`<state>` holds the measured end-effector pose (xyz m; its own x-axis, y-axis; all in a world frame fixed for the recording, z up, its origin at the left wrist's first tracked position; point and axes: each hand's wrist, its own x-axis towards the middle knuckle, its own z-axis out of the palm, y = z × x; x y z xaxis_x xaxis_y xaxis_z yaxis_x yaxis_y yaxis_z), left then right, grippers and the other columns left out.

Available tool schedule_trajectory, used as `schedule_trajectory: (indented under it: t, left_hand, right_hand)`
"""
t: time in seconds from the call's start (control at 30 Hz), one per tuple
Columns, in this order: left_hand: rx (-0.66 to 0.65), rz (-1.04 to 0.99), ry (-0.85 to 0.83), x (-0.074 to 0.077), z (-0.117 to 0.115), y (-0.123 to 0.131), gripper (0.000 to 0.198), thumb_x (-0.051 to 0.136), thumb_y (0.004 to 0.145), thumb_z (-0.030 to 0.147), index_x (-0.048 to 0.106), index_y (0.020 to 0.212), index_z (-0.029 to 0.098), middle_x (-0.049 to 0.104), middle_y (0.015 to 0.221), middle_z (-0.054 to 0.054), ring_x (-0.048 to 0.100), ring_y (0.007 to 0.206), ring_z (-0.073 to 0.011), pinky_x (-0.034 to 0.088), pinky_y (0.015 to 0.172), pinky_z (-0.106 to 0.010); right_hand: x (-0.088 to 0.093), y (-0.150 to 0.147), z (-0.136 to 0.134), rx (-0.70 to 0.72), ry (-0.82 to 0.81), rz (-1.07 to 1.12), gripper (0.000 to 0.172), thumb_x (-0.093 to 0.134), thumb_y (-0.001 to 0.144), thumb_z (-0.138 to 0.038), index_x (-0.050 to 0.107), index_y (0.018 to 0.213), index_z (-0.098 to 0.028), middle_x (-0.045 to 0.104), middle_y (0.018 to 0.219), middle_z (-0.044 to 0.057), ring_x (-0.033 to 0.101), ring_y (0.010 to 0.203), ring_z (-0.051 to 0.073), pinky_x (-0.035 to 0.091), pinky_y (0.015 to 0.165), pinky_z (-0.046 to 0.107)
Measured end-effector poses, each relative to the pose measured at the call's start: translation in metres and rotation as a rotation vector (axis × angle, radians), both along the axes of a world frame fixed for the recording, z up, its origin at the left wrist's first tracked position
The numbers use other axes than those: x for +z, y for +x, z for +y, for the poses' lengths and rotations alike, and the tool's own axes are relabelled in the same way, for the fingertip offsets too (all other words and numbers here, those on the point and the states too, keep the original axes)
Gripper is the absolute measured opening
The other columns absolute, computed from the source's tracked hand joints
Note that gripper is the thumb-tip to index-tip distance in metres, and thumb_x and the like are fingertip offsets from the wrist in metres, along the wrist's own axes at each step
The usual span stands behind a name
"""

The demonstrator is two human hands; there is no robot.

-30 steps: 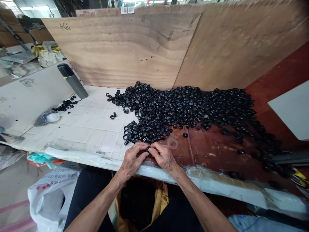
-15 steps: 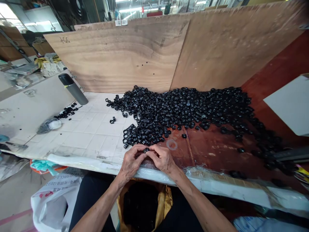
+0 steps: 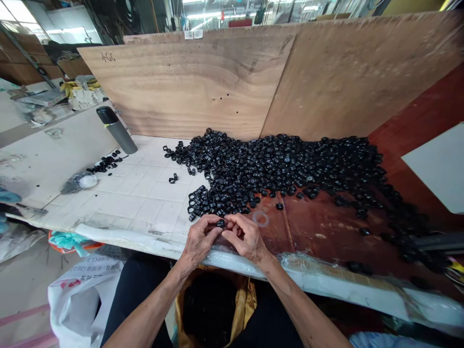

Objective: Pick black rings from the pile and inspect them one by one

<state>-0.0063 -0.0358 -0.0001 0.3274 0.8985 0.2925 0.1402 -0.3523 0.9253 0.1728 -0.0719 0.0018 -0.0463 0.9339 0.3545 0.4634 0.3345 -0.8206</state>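
My left hand (image 3: pixel 198 240) and my right hand (image 3: pixel 246 237) meet at the near edge of the table, fingertips pinched together on one small black ring (image 3: pixel 220 223). Just beyond them lies a big heap of the same black rings (image 3: pixel 275 166), spread across the table up to the wooden boards. A small cluster of rings (image 3: pixel 206 203) sits closest to my fingers. A thin clear ring (image 3: pixel 260 218) lies flat on the brown surface to the right of my right hand.
A grey flask with a black cap (image 3: pixel 116 129) stands at the left, with a few loose black rings (image 3: pixel 105 163) and a crumpled plastic bag (image 3: pixel 77 182) near it. Plywood boards (image 3: pixel 203 87) wall the back. A yellow-lined bag (image 3: pixel 213 309) hangs open under the table edge.
Both hands stay pinched on the small ring, with only slight finger shifts. The view has drifted a little.
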Motion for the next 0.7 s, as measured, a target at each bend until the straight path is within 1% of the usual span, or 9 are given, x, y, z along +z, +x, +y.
schedule_trajectory:
  t: [0.1,0.2,0.27,0.4,0.53,0.6,0.63,0.67,0.7]
  left_hand:
    - [-0.004,0.000,-0.007,-0.001,0.000,0.000,0.014,0.064,0.091,0.021,0.070,0.104,0.021,0.070,0.106,-0.006,0.069,0.098,-0.0180,0.059,0.086,-0.030]
    - [-0.033,0.000,-0.005,-0.003,0.001,-0.002,0.016,0.064,0.091,0.022,0.070,0.106,0.021,0.071,0.108,-0.006,0.069,0.099,-0.0184,0.059,0.087,-0.031]
    - [-0.071,0.017,0.018,-0.003,0.001,-0.003,0.017,0.064,0.092,0.023,0.069,0.108,0.021,0.071,0.110,-0.007,0.069,0.101,-0.0194,0.058,0.090,-0.033]
    - [-0.106,0.071,0.149,-0.005,-0.006,-0.006,0.017,0.061,0.095,0.021,0.067,0.111,0.021,0.071,0.112,-0.008,0.069,0.107,-0.0210,0.056,0.097,-0.038]
    - [-0.153,0.160,0.323,-0.001,-0.034,-0.024,0.027,0.052,0.096,0.013,0.061,0.121,0.022,0.070,0.115,-0.010,0.069,0.108,-0.0212,0.057,0.094,-0.036]
    - [-0.244,0.218,0.329,0.007,-0.050,-0.042,0.029,0.051,0.097,0.013,0.060,0.122,0.023,0.070,0.115,-0.010,0.069,0.106,-0.0207,0.058,0.091,-0.034]
    - [-0.305,0.268,0.294,0.012,-0.055,-0.051,0.025,0.055,0.096,0.015,0.062,0.118,0.023,0.071,0.111,-0.009,0.069,0.102,-0.0207,0.058,0.089,-0.034]
    - [-0.328,0.325,0.238,0.017,-0.057,-0.059,0.018,0.061,0.094,0.021,0.064,0.111,0.023,0.071,0.106,-0.008,0.070,0.095,-0.0205,0.058,0.085,-0.033]
    - [-0.284,0.367,0.175,0.021,-0.056,-0.066,0.013,0.067,0.091,0.027,0.065,0.103,0.023,0.071,0.099,-0.006,0.069,0.087,-0.0198,0.058,0.079,-0.032]
  right_hand:
    - [0.003,0.000,0.001,0.020,0.007,-0.017,0.024,0.061,0.093,-0.035,0.062,0.072,-0.022,0.056,0.062,-0.001,0.052,0.054,0.015,0.045,0.056,0.027]
    - [0.005,0.000,0.002,-0.008,0.039,0.052,0.011,0.062,0.090,-0.031,0.067,0.089,-0.021,0.065,0.077,0.003,0.061,0.063,0.017,0.050,0.062,0.028]
    - [0.005,0.000,0.001,0.004,0.016,0.093,0.013,0.061,0.090,-0.029,0.068,0.097,-0.021,0.067,0.079,0.003,0.063,0.064,0.018,0.051,0.063,0.029]
    - [0.005,-0.010,-0.012,-0.009,-0.224,0.250,0.013,0.061,0.089,-0.032,0.065,0.095,-0.021,0.064,0.060,-0.002,0.063,0.051,0.017,0.049,0.053,0.026]
    - [0.005,-0.026,-0.040,-0.047,-0.485,0.404,0.016,0.062,0.087,-0.035,0.060,0.094,-0.020,0.065,0.053,-0.003,0.063,0.045,0.016,0.051,0.050,0.025]
    - [0.007,-0.027,-0.047,0.036,-0.569,0.338,0.016,0.061,0.087,-0.036,0.060,0.089,-0.020,0.063,0.051,-0.003,0.060,0.041,0.016,0.048,0.046,0.025]
    - [0.008,-0.025,-0.047,0.049,-0.554,0.257,0.016,0.062,0.087,-0.036,0.061,0.086,-0.020,0.063,0.053,-0.003,0.059,0.042,0.015,0.048,0.046,0.024]
    - [0.008,-0.021,-0.044,0.030,-0.495,0.153,0.016,0.063,0.087,-0.035,0.062,0.085,-0.019,0.064,0.056,-0.002,0.060,0.045,0.015,0.048,0.048,0.025]
    - [0.009,-0.016,-0.038,-0.051,-0.386,0.040,0.014,0.065,0.086,-0.033,0.063,0.085,-0.019,0.065,0.063,-0.001,0.062,0.052,0.016,0.049,0.053,0.026]
